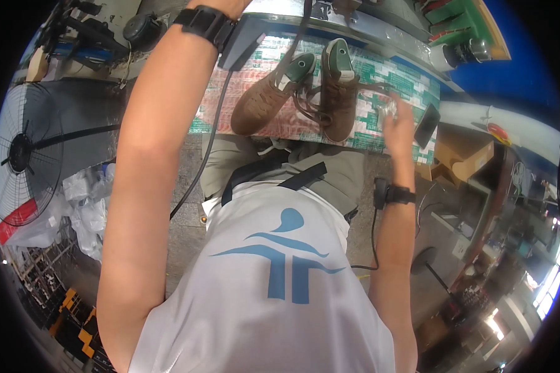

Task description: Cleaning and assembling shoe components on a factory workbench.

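Note:
Two brown lace-up shoes with green insoles lie on a table covered by a green-and-white patterned sheet (pixel 410 78). The left shoe (pixel 264 99) is angled; the right shoe (pixel 339 99) points toward me, its laces loose. My right hand (pixel 399 124) is blurred beside the right shoe, at the end of a stretched lace, with something small and shiny at its fingers; its grip is unclear. My left arm reaches up past the table. Only its wrist with a black band (pixel 206 25) shows; the hand itself is cut off by the top edge.
A black phone (pixel 427 124) lies at the table's right edge, above an open cardboard box (pixel 470 155). A dark flat device (pixel 242 43) with a black cable (pixel 208 149) sits by my left wrist. A large fan (pixel 22 158) and white plastic bags (pixel 87 208) stand on the left.

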Tool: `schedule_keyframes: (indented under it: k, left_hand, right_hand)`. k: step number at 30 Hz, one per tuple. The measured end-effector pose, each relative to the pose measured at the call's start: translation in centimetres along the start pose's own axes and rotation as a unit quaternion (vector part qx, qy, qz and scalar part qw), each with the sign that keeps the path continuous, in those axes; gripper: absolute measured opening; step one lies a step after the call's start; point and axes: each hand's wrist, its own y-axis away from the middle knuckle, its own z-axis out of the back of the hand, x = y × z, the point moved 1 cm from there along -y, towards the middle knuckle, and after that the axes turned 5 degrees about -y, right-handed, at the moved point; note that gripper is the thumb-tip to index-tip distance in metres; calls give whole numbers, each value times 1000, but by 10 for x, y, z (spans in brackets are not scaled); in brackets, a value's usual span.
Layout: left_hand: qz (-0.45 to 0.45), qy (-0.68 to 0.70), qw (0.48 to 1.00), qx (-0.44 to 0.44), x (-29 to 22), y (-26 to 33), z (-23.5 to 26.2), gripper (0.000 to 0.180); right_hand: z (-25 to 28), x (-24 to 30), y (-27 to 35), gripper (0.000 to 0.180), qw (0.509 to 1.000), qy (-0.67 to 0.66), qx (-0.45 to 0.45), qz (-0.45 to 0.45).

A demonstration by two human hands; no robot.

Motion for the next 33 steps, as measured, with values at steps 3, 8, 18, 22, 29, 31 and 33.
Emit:
schedule_keyframes:
  k: [3,8,18,22,29,31,33]
  left_hand:
    - [-251,-399,862,-184,80,-5,28,67]
    - [74,-523,844,94,155,107,-43,84]
    - [200,-446,808,-330,191,146,48,55]
    - [173,-325,876,-313,174,170,68,55]
    - [300,-108,894,-314,158,242,73,55]
    - [260,-220,927,-157,151,258,45,65]
    - [248,-169,944,-141,155,271,26,83]
  right_hand:
    - [-17,-12,40,86,988,143,58,16]
    - [-25,-23,24,93,982,155,110,-1]
    - [-40,-8,13,77,968,232,98,9]
    - [-23,4,17,50,971,203,126,-21]
    - [-33,-53,28,46,903,-331,-101,-255]
    - [-24,-15,33,45,886,-395,-118,-211]
    - [-17,63,26,49,813,-545,52,-196]
